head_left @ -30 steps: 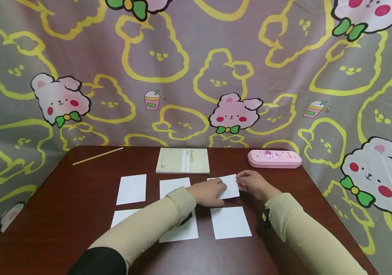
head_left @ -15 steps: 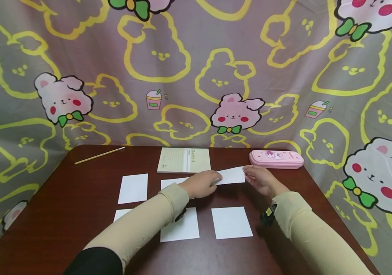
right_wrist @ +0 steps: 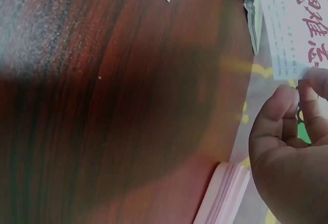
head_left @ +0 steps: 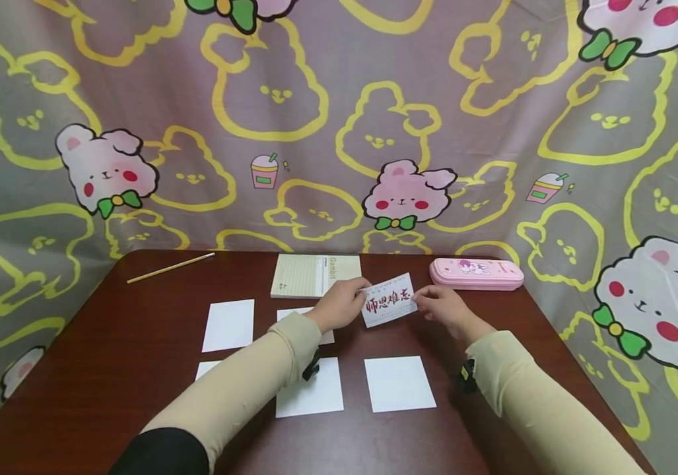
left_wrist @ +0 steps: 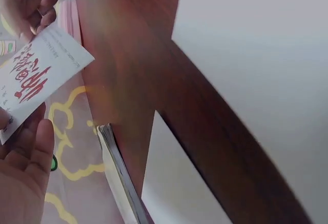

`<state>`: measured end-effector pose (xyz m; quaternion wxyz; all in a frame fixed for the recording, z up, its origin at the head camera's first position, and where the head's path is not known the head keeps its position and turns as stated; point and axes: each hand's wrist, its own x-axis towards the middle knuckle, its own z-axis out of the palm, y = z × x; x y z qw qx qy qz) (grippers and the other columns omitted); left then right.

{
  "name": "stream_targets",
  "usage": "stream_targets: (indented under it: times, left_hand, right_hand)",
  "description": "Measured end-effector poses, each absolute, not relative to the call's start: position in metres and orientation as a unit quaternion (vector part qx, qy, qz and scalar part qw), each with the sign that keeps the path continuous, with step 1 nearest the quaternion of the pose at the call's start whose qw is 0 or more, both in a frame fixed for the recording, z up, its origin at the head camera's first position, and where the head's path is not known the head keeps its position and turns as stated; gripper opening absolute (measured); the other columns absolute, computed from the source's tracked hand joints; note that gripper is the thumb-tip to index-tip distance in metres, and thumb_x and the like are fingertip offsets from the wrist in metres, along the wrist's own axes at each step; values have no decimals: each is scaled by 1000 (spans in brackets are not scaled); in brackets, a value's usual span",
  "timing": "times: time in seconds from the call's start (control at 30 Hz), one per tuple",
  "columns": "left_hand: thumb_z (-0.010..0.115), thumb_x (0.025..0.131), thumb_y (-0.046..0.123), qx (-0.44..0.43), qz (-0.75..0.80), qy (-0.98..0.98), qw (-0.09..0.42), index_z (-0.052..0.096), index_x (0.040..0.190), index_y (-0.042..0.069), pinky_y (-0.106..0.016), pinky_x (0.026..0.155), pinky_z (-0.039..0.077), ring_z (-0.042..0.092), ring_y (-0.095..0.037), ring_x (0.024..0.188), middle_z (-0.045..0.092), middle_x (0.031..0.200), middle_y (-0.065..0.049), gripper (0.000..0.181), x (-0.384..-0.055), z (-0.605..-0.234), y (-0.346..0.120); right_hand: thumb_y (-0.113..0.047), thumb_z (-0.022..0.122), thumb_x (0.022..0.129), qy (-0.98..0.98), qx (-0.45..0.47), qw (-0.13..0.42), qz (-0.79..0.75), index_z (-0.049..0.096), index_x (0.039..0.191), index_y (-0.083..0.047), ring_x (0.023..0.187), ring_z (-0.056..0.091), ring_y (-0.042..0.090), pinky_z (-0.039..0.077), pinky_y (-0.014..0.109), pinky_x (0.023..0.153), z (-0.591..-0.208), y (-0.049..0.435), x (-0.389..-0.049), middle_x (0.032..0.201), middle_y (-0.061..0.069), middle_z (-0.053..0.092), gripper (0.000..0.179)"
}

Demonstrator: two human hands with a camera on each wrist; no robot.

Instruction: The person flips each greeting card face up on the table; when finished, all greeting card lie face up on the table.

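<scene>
A white card (head_left: pixel 387 301) with large red Chinese characters and small print is held up off the table, its printed face toward the head camera. My left hand (head_left: pixel 342 305) pinches its left edge between thumb and fingers. At the opposite edge, the fingertips of my right hand (head_left: pixel 447 310) pinch the card. In the left wrist view the card (left_wrist: pixel 38 73) spans between both hands. The right wrist view shows the thumb and a finger of my right hand (right_wrist: pixel 294 131) on the card's corner.
Several blank white cards lie on the brown table (head_left: pixel 136 343), one (head_left: pixel 401 384) nearest the right arm. My left forearm covers parts of others. Behind are a notebook (head_left: pixel 315 276), a pink pencil case (head_left: pixel 476 274) and a pencil (head_left: pixel 170 268). A patterned curtain (head_left: pixel 315 132) hangs at the back.
The card has been lifted from the upper right spot and turned, so its blank side has given way to the printed face. Both hands rose with it, the left shifting leftward.
</scene>
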<state>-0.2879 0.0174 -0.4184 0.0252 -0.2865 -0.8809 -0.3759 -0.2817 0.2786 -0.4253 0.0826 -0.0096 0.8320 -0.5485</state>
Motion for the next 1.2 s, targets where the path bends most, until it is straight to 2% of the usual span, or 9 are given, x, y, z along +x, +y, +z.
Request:
stream_targets:
  times: [0.1,0.3,0.5,0.6,0.73,0.87,1.0,1.1,1.2]
  left_hand:
    - [51,104,5,-236,-436,-868,13,64,121,1,-28,66,45,60,-16,76,70,96,-10,22,-289,-418,17]
    - [56,101,4,-116,-593,-796,-42,48,137,-5,-40,78,59,69,-37,90,63,108,-20,38,-289,-423,22]
    - [52,102,5,-67,-624,-772,-100,48,139,-9,-38,84,59,66,-31,99,61,114,-19,39,-285,-434,30]
    - [53,101,5,-65,-612,-780,-115,47,143,-10,-36,83,58,66,-28,96,62,114,-19,45,-283,-439,32]
    - [57,99,8,-53,-616,-771,-153,35,152,-10,-34,81,58,67,-26,92,63,120,-22,60,-283,-446,34]
    - [58,99,8,-35,-646,-733,-208,33,151,-13,-37,86,58,67,-31,104,59,129,-26,61,-283,-448,31]
    - [58,100,8,-80,-601,-762,-228,46,141,-16,-39,91,57,64,-35,114,60,130,-27,49,-281,-446,28]
    - [59,99,12,-182,-472,-838,-206,57,137,-10,-39,94,54,64,-33,113,64,126,-25,44,-278,-442,28]
    - [60,97,18,-287,-314,-888,-172,63,136,-4,-37,103,48,59,-31,121,64,130,-20,45,-275,-438,30]
  right_hand:
    - [-11,61,102,846,-26,74,-527,66,108,7,84,60,22,52,31,72,-426,277,-281,88,8,64,19]
    - [-11,59,102,844,-23,75,-530,66,105,5,82,60,19,53,28,72,-427,274,-276,89,9,65,17]
    - [-10,61,102,847,30,85,-523,65,109,9,78,58,18,53,27,69,-431,275,-275,86,8,62,21]
    - [-11,61,102,851,51,107,-512,65,108,8,77,57,17,52,27,68,-434,275,-274,84,7,61,20]
    - [-9,62,100,854,62,137,-498,66,101,6,75,56,16,51,27,67,-438,275,-271,80,4,59,16]
    - [-6,62,98,865,65,151,-474,66,93,5,72,55,15,52,28,67,-440,277,-270,75,3,57,13]
    - [-5,63,96,885,66,152,-436,65,86,2,71,54,15,52,28,65,-441,278,-270,73,3,57,13]
    - [-5,65,95,900,57,150,-405,64,81,0,69,54,17,52,27,62,-439,278,-271,71,5,58,14]
    - [-6,67,93,914,43,148,-374,64,79,0,66,55,17,52,26,60,-437,280,-272,69,6,60,16]
